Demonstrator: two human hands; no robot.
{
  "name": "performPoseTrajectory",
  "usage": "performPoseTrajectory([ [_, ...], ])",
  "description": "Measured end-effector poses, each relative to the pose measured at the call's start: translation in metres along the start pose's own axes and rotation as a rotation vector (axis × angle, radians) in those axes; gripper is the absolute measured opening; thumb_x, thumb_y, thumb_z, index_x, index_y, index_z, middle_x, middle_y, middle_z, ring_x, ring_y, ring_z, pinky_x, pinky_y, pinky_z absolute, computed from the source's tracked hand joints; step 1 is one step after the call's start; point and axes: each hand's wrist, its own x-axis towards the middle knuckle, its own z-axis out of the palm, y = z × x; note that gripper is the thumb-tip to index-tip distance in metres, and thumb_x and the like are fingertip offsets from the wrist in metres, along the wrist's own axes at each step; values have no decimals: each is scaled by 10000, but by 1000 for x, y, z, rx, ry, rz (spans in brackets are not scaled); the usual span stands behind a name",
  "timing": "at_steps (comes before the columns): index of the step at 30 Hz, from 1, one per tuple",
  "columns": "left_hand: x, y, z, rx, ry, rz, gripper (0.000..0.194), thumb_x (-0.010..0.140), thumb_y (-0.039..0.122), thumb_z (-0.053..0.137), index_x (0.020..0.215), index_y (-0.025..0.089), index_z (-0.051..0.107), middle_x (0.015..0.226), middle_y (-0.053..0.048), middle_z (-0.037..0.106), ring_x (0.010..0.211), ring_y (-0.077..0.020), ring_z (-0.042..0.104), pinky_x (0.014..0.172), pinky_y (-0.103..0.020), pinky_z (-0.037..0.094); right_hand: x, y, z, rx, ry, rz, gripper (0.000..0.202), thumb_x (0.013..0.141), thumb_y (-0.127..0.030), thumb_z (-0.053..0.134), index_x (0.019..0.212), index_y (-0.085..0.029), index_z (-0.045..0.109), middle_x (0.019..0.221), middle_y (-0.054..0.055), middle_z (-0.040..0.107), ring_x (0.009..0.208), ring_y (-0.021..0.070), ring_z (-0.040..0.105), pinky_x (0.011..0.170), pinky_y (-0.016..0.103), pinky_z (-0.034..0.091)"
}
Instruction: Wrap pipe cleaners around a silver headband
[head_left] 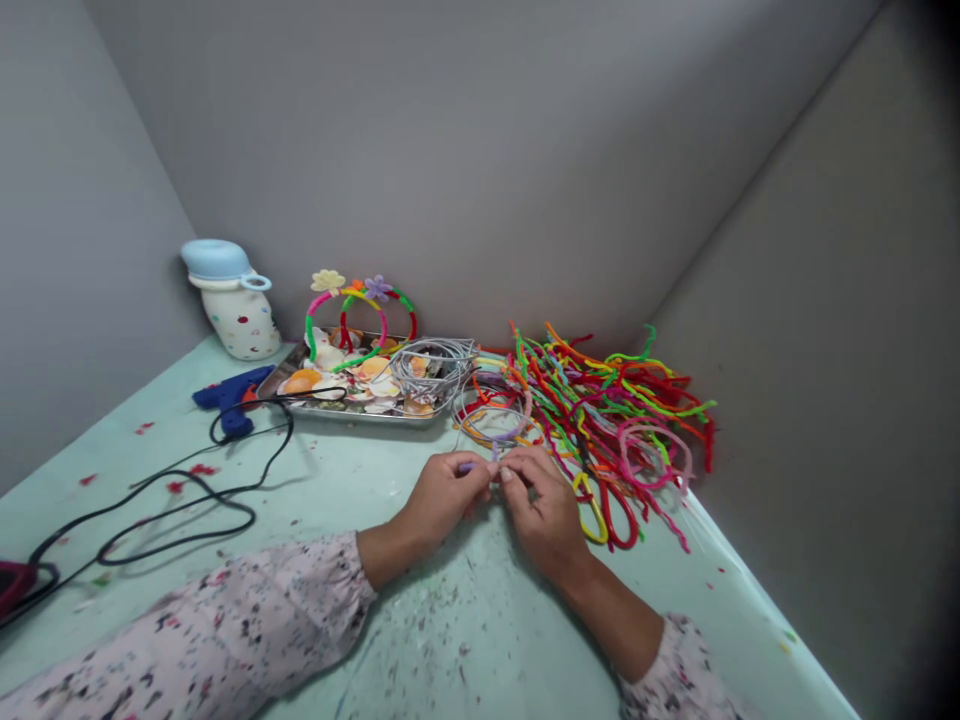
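Observation:
My left hand (439,498) and my right hand (546,512) meet over the table, thumbs and fingertips pinched together. Between them is a short purple pipe cleaner (466,467), with one end sticking up at the fingertips. Just beyond my fingers lie thin wire rings (491,412), partly wrapped in coloured fuzz; whether the held piece is joined to one of them I cannot tell. Beside my right hand, scissors with yellow and red handles (592,508) lie with their blades hidden under a heap of colourful pipe cleaners (592,385).
At the back, a metal tray (360,412) holds shells, a coil of grey wire (431,366) and two flower-topped headbands (346,315). A blue glue gun (234,398) lies left of it, its black cable (187,535) looping over the table. Behind stands a white bottle (238,315) near the grey walls.

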Motion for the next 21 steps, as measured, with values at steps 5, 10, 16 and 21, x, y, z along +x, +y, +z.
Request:
performPoseTrajectory([
  [5,-1,2,0,17,12,-8,282,801,357,572,621,141,584,526,18,504,419,-67,383,426,-222,277,-1,0,0,7,0,-14,165,893,-182,487,851,-183,646,888,70,598,865,195,581,777,342,487],
  [10,-1,4,0,4,25,-35,250,792,337,572,632,146,590,528,21,513,413,-66,382,422,-219,277,-1,-1,0,20,-4,-6,162,899,-198,491,867,-193,649,897,68,605,878,199,585,785,344,489],
  [16,-2,3,0,22,-5,1,261,799,358,574,654,144,611,519,27,491,431,-73,382,439,-224,272,-1,-2,0,39,1,65,247,940,-246,443,802,-197,641,896,66,604,869,197,585,781,340,479],
  [21,-3,1,0,72,-49,44,252,807,339,572,653,143,605,510,36,461,453,-76,369,459,-224,267,-1,-1,0,58,18,118,309,947,-277,441,700,-196,610,889,66,603,835,190,587,754,328,473],
])
